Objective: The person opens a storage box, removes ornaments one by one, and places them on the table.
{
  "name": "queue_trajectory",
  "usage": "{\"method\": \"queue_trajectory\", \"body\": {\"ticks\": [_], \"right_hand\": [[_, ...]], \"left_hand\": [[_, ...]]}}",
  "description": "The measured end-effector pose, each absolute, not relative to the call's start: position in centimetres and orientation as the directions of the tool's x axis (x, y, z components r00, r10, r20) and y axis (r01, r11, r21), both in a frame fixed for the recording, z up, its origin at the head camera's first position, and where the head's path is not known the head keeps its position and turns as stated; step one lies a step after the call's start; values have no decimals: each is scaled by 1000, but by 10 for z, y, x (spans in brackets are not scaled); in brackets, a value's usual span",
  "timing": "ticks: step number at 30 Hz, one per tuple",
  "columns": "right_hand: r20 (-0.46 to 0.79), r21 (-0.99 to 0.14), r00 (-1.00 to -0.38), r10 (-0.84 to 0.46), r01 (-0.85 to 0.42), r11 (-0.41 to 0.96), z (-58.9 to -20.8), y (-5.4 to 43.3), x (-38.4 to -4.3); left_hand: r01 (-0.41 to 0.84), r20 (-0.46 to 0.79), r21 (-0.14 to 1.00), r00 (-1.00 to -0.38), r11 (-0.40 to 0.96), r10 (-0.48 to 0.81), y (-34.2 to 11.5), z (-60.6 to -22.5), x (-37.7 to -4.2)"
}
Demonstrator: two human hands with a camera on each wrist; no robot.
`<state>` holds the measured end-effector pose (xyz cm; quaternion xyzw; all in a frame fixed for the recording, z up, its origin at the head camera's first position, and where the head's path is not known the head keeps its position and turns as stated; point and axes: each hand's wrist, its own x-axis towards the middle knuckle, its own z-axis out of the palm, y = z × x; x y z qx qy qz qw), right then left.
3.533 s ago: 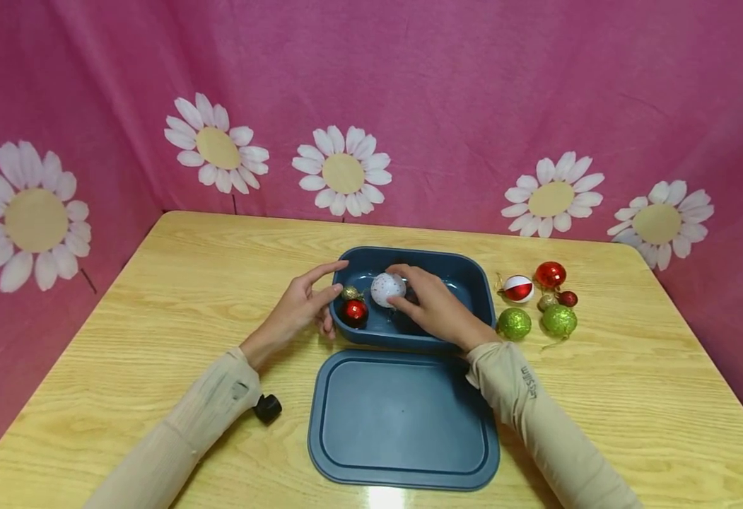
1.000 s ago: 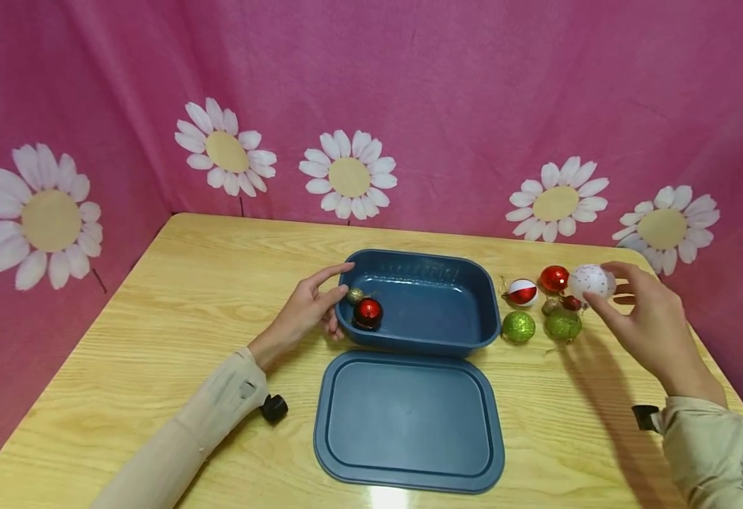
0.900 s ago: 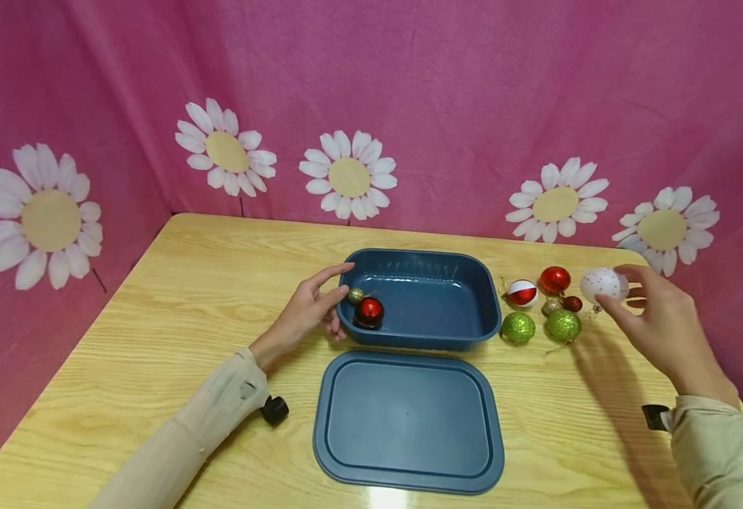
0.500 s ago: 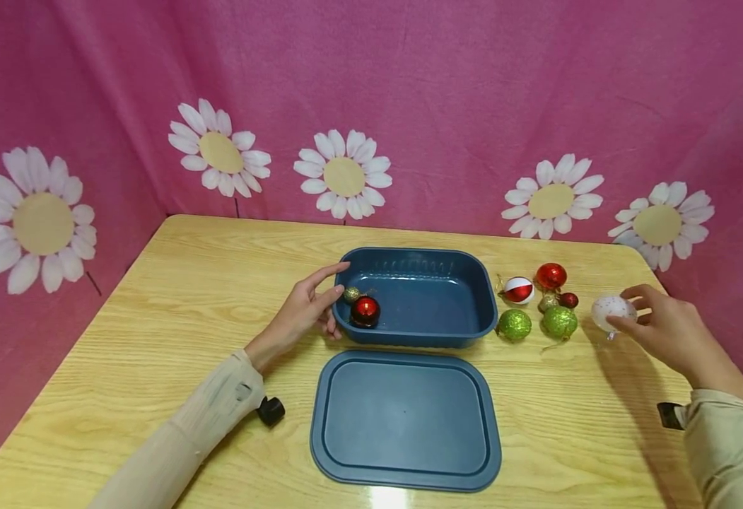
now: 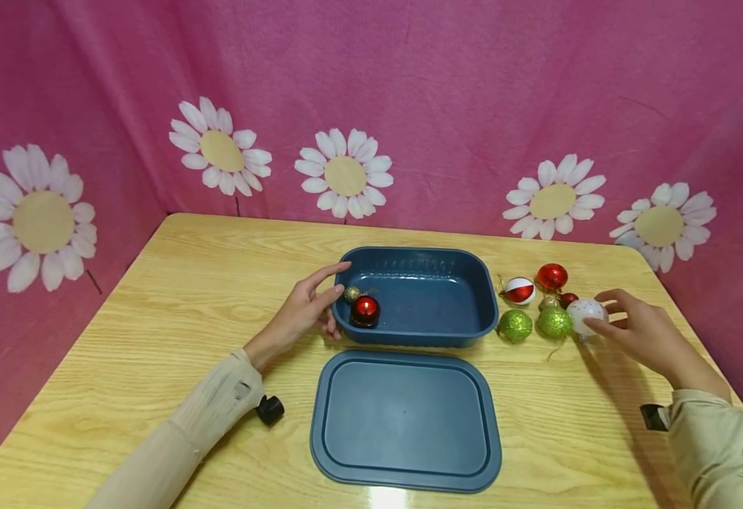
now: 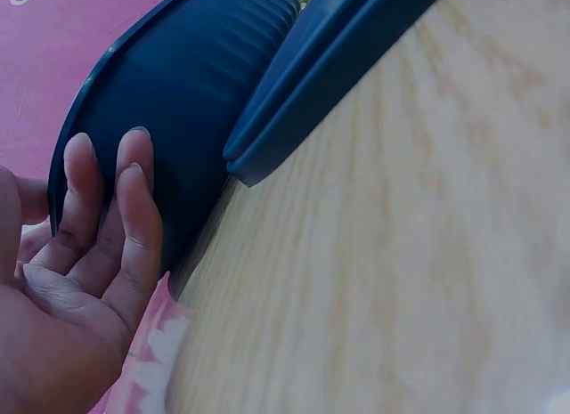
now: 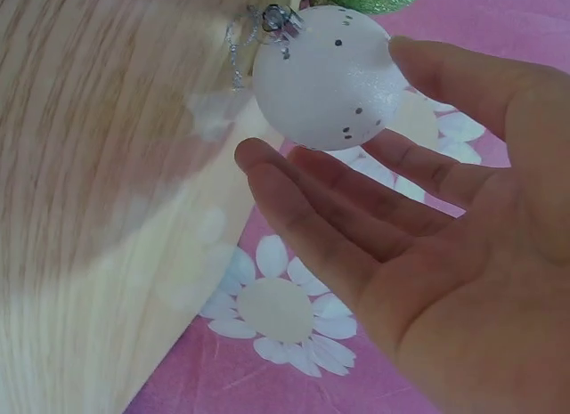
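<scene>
My left hand [image 5: 299, 309] grips the left wall of a dark blue rectangular container [image 5: 489, 283], thumb at the rim. In the left wrist view, several bent fingers [image 6: 138, 214] lie along its outer side. A shiny red bauble [image 5: 365, 311] and a small gold bauble [image 5: 351, 294] sit in its left end. On the right, my right hand [image 5: 647, 336] pinches a white speckled bauble [image 5: 585, 316] between thumb and forefinger, right beside a green glitter bauble [image 5: 554, 322]. The right wrist view shows the white bauble's silver cap and string, with the other fingers clear of it.
A dark blue lid [image 5: 406, 420] lies flat in front of the container. Right of the container are another green bauble [image 5: 515, 325], a red-and-white one [image 5: 519, 290], a red one [image 5: 552, 276], and small red [image 5: 568, 300] and gold ones. A pink daisy-print cloth [image 5: 447, 120] hangs behind.
My right hand has carried the white bauble out of the container to the right, lowered it, then moved it left beside the green bauble, which has shifted slightly left. My left hand stays put.
</scene>
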<state>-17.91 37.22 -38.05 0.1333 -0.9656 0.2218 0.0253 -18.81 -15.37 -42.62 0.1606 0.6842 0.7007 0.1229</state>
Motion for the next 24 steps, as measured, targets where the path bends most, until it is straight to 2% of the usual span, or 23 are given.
{"method": "queue_trajectory", "body": {"ticks": [14,24], "right_hand": [[310,-305,-908,-281,-375,875,-368,363,-175],[441,-258,-844,-304,-444,858,-352,316,-164]], "left_hand": [[64,65,998,-918,-15,391,-152,-428,-189],[64,63,998,-929,-7,364,-150,-430,-189]]}}
